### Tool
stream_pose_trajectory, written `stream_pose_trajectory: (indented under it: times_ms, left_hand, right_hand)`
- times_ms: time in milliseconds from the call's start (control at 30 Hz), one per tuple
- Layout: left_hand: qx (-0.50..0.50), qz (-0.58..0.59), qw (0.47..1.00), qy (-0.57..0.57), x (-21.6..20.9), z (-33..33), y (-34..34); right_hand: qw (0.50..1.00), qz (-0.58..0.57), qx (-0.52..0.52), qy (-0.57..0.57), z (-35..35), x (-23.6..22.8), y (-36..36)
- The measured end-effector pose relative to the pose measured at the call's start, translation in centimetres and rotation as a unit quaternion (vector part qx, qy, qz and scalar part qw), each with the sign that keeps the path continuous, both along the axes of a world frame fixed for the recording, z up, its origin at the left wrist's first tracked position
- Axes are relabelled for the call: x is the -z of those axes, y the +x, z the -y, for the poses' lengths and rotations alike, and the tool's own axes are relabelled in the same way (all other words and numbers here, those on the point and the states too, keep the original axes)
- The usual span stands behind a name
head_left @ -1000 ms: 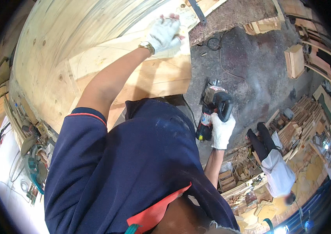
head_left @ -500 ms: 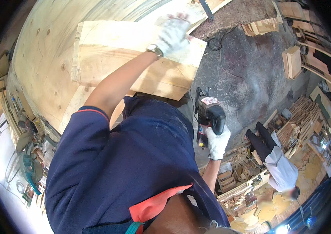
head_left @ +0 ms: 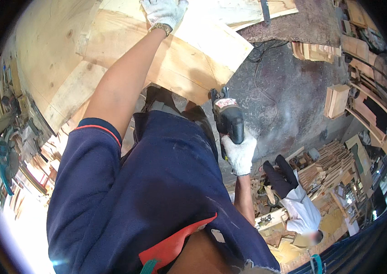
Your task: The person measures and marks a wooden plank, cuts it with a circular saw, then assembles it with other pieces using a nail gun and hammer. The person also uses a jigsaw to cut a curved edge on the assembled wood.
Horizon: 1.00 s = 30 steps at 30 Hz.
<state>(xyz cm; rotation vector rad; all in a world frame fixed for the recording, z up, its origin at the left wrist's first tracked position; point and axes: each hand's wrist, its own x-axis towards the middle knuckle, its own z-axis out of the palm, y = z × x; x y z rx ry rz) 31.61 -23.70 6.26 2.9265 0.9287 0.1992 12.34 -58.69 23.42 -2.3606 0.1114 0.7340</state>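
My left hand [head_left: 165,11], in a white knit glove with a watch at the wrist, lies on a pale wooden board [head_left: 184,68] with its fingers apart. Faint drawn lines run across the board, whose near right corner juts past the panel under it. In my right hand [head_left: 240,153], also gloved, is a black jigsaw [head_left: 230,119] with a red and white label, gripped by its handle. The tool's front end is close to the board's near right edge; whether they touch, I cannot tell.
A large plywood panel [head_left: 43,73] spreads beneath the board. A dark metal strip [head_left: 265,13] lies at the far side. Stacked wood pieces [head_left: 314,51] and a wooden block [head_left: 337,101] stand to the right on the grey floor [head_left: 289,91]. A person in white [head_left: 300,205] is among scrap wood at lower right.
My left hand has moved left and away from me and now rests on the board. The board has turned somewhat, and the jigsaw has come up to its near right edge.
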Motion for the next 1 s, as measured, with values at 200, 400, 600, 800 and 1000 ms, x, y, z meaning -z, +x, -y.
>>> stream_pose_trajectory:
  times_ms: [200, 400, 600, 800, 1000]
  left_hand:
    - [0.0, -0.018, 1.0, -0.019, 0.0, -0.2, -0.1]
    - [-0.002, -0.023, 1.0, -0.018, 0.1, -0.1, -0.1]
    - [-0.005, -0.02, 0.999, -0.025, 0.1, -0.2, 0.0]
    - [-0.005, -0.003, 1.0, -0.016, 0.3, -0.1, -0.2]
    - [-0.007, -0.026, 0.999, -0.021, 0.5, -0.1, 0.2]
  right_hand:
    - [1.0, -0.008, -0.013, 0.015, 0.3, 0.9, 0.6]
    - [0.997, -0.003, -0.064, 0.038, 0.9, 1.0, 1.3]
    - [0.996, -0.031, -0.073, 0.045, 1.2, 0.7, 1.8]
    - [0.995, -0.028, -0.085, 0.041, 1.1, 0.8, 2.1]
    - [0.995, -0.029, -0.088, 0.034, 1.3, 0.7, 1.9]
